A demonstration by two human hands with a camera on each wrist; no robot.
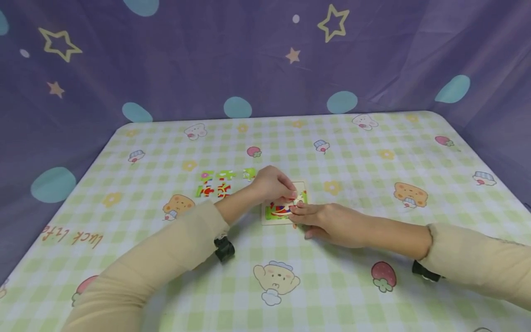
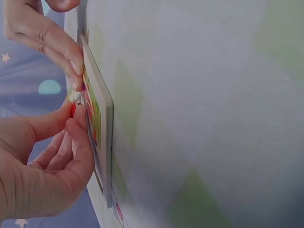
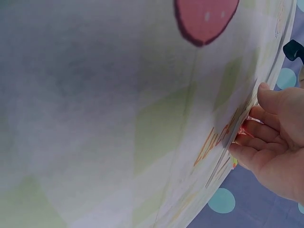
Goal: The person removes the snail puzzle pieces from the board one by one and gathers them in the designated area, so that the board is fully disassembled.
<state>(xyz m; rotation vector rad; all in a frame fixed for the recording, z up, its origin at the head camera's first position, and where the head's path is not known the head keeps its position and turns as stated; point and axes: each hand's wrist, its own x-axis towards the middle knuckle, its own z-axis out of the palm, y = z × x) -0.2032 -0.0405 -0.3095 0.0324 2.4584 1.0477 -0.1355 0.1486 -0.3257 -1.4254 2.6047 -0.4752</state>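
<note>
A small jigsaw puzzle tray (image 1: 277, 222) with a pale wooden rim lies on the table, holding a colourful partial picture. Over its upper part my left hand (image 1: 274, 184) pinches a puzzle piece (image 2: 73, 109) between thumb and forefinger. Only a bit of that piece shows, with a red edge. My right hand (image 1: 336, 223) comes in from the right, its fairly straight fingertips resting on the tray's right side. In the left wrist view the fingers of both hands are close together at the tray, hiding part of the picture.
Several loose jigsaw pieces (image 1: 224, 190), green and red, lie in two rows left of the tray. A green-checked tablecloth (image 1: 352, 286) with printed cartoons covers the table. Behind the table hangs a purple curtain (image 1: 178, 60).
</note>
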